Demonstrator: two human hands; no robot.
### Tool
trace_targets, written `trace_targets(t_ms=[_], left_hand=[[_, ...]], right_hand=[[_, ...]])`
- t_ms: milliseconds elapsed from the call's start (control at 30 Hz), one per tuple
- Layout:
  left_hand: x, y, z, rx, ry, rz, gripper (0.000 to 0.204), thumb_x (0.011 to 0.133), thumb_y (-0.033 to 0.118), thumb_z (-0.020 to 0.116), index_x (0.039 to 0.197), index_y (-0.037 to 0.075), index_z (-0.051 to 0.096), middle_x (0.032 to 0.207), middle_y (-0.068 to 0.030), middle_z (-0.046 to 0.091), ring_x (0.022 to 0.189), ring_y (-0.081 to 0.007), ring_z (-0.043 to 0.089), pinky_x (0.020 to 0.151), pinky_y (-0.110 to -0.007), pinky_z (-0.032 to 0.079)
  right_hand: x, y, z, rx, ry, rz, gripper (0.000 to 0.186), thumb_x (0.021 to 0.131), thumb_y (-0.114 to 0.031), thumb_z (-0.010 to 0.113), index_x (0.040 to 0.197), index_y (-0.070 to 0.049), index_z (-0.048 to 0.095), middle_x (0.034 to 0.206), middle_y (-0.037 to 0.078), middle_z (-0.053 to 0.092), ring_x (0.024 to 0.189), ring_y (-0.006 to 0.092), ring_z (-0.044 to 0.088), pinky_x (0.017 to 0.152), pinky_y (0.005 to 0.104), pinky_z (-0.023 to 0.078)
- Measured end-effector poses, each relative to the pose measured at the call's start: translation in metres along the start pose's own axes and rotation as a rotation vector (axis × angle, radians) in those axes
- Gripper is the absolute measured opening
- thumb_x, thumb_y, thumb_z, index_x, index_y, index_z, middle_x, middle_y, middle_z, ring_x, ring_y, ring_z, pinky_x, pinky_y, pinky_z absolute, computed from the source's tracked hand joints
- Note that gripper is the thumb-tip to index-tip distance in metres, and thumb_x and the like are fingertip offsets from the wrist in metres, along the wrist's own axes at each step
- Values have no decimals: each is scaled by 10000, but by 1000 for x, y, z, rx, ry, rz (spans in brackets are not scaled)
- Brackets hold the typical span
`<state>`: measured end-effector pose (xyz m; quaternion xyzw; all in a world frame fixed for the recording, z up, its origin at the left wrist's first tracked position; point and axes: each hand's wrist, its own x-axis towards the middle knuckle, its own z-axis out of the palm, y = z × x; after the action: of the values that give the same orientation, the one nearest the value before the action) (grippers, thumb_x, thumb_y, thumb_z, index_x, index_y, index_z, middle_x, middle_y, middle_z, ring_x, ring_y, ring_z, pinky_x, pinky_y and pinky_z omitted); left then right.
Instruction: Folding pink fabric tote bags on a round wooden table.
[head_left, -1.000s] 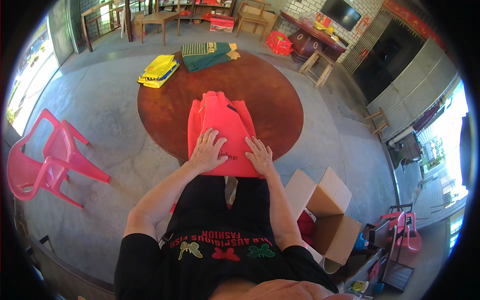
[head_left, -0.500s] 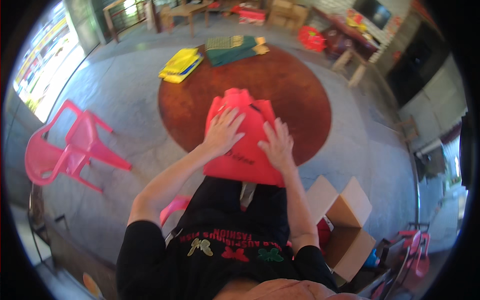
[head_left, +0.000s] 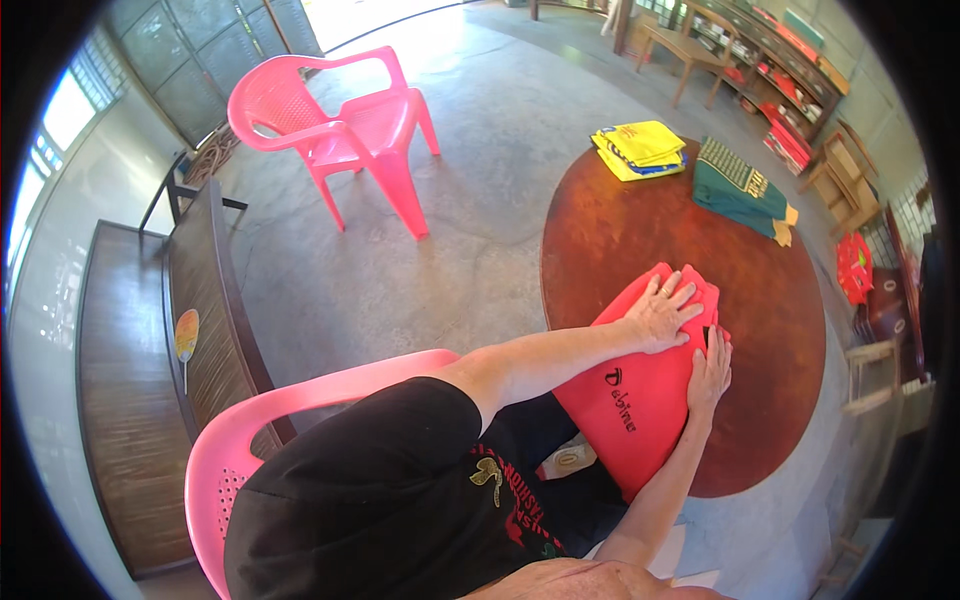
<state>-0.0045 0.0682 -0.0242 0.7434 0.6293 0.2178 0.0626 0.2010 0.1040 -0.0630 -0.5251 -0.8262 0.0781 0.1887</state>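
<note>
A folded red piece of cloth, seemingly a garment, with dark lettering (head_left: 648,425) lies partly over my lap and partly on the near left side of the round brown table (head_left: 770,400). My left hand (head_left: 660,316) rests flat on its far part, fingers stretched out. Close beside it, my right hand (head_left: 710,368) lies along the right edge of the red cloth with its fingers extended. Neither hand grips anything. Toward the table's far edge sit folded yellow cloths (head_left: 640,150) with some blue showing, and next to them a folded dark green garment (head_left: 738,192).
A pink plastic armchair (head_left: 375,130) stands on the grey floor at the far left. I sit in another pink chair (head_left: 215,490). Left of me is a dark wooden bench (head_left: 215,300) with a hand fan (head_left: 187,335) on it. Wooden chairs (head_left: 690,52) stand at the far right.
The view has swung left, so the table now appears farther right. My hands have come closer together on the red cloth, still lying flat.
</note>
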Motion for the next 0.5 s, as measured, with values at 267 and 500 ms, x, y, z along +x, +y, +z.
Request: trace_targets(t_ms=[267,500], left_hand=[[1,2,-6,-20,-12,12,677,868,424,647,1466,194,427,1557,-115,304,1477,-391,172,1174,-592,195],[5,-8,-2,19,-75,60,672,858,420,654,1453,198,436,1570,-113,283,1482,-388,163,1167,-614,186]], right_hand=[[3,13,8,162,127,-50,546,980,-262,500,1506,-160,391,1535,116,407,1464,332,282,1142,518,237],[-3,-27,-21,-111,52,15,611,969,-270,544,1532,-190,322,1600,101,267,1478,317,241,1135,578,254]])
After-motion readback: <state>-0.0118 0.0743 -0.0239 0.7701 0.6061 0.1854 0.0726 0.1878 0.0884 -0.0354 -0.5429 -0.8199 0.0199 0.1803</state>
